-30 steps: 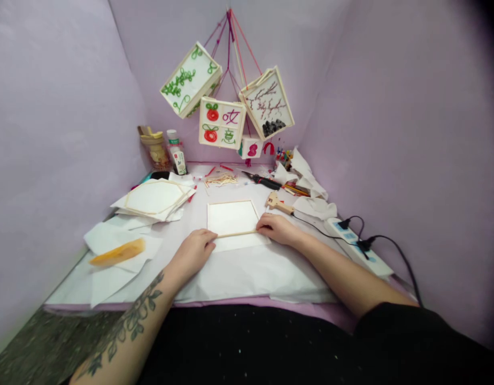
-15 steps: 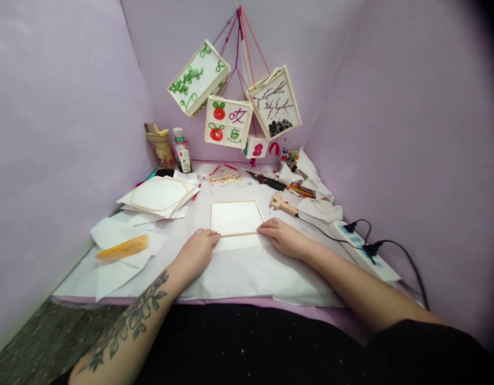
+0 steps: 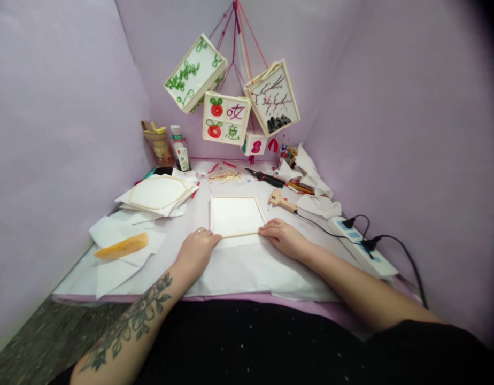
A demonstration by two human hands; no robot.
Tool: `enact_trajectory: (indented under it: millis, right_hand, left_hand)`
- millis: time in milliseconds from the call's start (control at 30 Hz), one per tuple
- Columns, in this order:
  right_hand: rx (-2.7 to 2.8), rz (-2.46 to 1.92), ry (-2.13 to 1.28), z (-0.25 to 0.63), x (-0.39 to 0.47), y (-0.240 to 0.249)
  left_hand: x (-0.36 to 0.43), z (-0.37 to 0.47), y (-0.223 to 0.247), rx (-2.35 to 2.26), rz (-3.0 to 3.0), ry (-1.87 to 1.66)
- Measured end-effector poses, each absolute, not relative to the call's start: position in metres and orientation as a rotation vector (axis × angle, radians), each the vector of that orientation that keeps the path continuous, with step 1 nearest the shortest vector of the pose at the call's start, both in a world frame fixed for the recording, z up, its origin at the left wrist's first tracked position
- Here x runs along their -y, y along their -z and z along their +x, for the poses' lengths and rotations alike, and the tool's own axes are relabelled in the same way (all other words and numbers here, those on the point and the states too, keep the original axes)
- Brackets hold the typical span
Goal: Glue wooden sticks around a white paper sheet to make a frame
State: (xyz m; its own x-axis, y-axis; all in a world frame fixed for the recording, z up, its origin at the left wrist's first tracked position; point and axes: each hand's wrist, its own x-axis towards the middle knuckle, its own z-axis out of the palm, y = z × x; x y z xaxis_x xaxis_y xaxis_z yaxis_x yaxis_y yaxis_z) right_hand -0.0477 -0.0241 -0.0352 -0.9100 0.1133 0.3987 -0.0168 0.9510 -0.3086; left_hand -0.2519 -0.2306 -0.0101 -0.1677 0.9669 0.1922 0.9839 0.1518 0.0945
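A thin wooden stick frame with white paper inside it lies on the covered table in front of me. My left hand is closed at its near left corner, thumb against the near stick. At the near right corner, my right hand pinches the frame with the fingers together. The undersides of the fingertips are hidden. Just beyond my right hand rests a hot glue gun with a black cord.
Painted lantern boxes hang from cords above the table's back. Stacked papers and an orange-yellow strip lie left. Small sticks and black-handled pliers are at the back. A power strip sits right.
The view has shifted slightly. My left hand has moved a little around the frame's left corner; my right hand stays at the right corner.
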Motion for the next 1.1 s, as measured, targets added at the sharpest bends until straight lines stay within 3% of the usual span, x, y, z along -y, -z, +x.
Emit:
enact_trajectory:
  millis: [200, 400, 1100]
  right_hand:
    - [2.662, -0.087, -0.445, -0.047, 0.024, 0.035]
    - [2.686, -0.079, -0.456, -0.047, 0.025, 0.034]
    - [2.658, -0.120, -0.496, -0.043, 0.025, 0.037]
  left_hand:
    - [0.227, -0.262, 0.015, 2.250, -2.058, 0.466]
    - [0.225, -0.274, 0.008, 2.442, -2.292, 0.377]
    - [0.227, -0.282, 0.011, 2.595, -2.243, 0.521]
